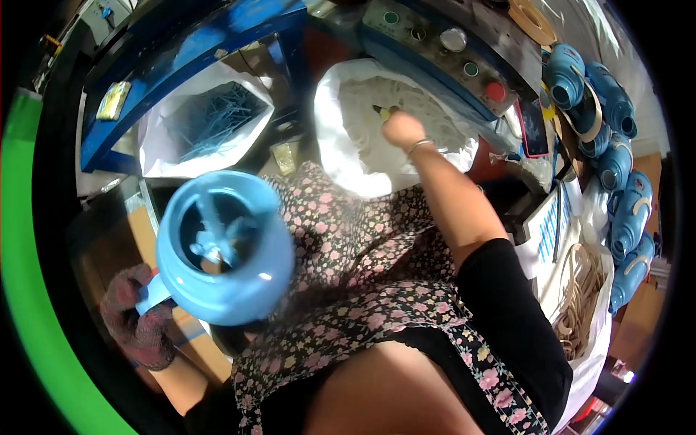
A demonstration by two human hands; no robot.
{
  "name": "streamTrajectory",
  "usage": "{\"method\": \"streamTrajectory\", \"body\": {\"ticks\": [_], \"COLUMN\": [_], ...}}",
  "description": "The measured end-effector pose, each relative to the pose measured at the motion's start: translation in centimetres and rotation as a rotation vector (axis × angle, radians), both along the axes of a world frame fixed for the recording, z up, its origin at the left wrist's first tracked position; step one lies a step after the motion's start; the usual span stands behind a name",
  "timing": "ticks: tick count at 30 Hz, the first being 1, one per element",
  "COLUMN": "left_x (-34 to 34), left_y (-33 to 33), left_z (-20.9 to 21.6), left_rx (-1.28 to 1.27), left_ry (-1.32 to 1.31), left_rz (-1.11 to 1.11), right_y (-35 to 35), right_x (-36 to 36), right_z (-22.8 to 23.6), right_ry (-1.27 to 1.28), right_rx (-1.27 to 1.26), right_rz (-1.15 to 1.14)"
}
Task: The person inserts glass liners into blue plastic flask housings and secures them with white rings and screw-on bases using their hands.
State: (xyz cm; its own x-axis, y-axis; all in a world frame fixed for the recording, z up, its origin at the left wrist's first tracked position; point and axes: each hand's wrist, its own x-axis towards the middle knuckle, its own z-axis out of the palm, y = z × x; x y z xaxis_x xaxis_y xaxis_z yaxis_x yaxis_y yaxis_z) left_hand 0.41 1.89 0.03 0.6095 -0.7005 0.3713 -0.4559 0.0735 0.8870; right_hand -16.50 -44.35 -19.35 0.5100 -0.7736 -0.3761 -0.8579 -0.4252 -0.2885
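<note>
My left hand (138, 315), in a dark red and grey knit glove, is closed on the flat handle of a light-blue plastic jug (254, 290). The jug's wide round mouth faces up toward me, with a blue strip across it and uneven blue pieces inside. It hangs over my left thigh, left of my flowered apron (333, 246). Bare and closed, my right hand (404, 130) reaches forward over a white bag (332, 156) of pale, translucent ring-like scraps. From its fingers pokes a small tool (380, 112) with a dark pointed tip and a yellowish part; its exact kind is unclear.
Another white bag (156, 148) holds blue strips under a blue metal frame (196, 58). A control panel (428, 43) with buttons stands ahead. Several blue plastic bottle bodies (616, 167) are stacked at right, above a bag of beige strips (580, 304). Cardboard (141, 232) lies at left.
</note>
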Motion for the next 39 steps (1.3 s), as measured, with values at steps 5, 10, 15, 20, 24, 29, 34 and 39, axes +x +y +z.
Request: {"method": "streamTrajectory", "body": {"ticks": [5,10,15,20,24,29,34,39], "left_x": [0.2,3.9,6.0,4.7,0.8,-1.0,2.8,5.4], "left_y": [-6.4,-7.6,-13.0,-10.9,-9.1,-9.6,-7.6,-10.2], "left_z": [0.8,-0.1,2.2,1.7,0.0,-1.7,-4.3,-2.7], "left_rx": [0.513,0.554,0.639,0.66,0.33,0.283,0.162,0.106], "left_ry": [0.023,-0.109,-0.244,-0.245,-0.562,-1.01,-0.722,-0.8], "left_rz": [0.015,-0.14,-0.444,-0.31,-0.102,-0.326,0.041,-0.069], "right_y": [-1.6,4.7,11.2,11.8,11.5,12.6,12.1,13.6], "right_x": [-6.2,-9.0,-6.9,-9.9,-12.2,-12.5,-12.7,-6.1], "right_z": [6.7,19.0,24.3,25.8,22.8,19.5,20.4,22.4], "right_ry": [-0.381,-0.808,-0.494,-0.314,-0.515,-0.249,-0.593,-0.613], "right_rx": [0.136,0.28,-0.557,-0.335,0.053,0.536,0.365,-0.564], "right_rz": [0.036,0.653,1.095,0.82,0.434,0.566,0.354,0.878]}}
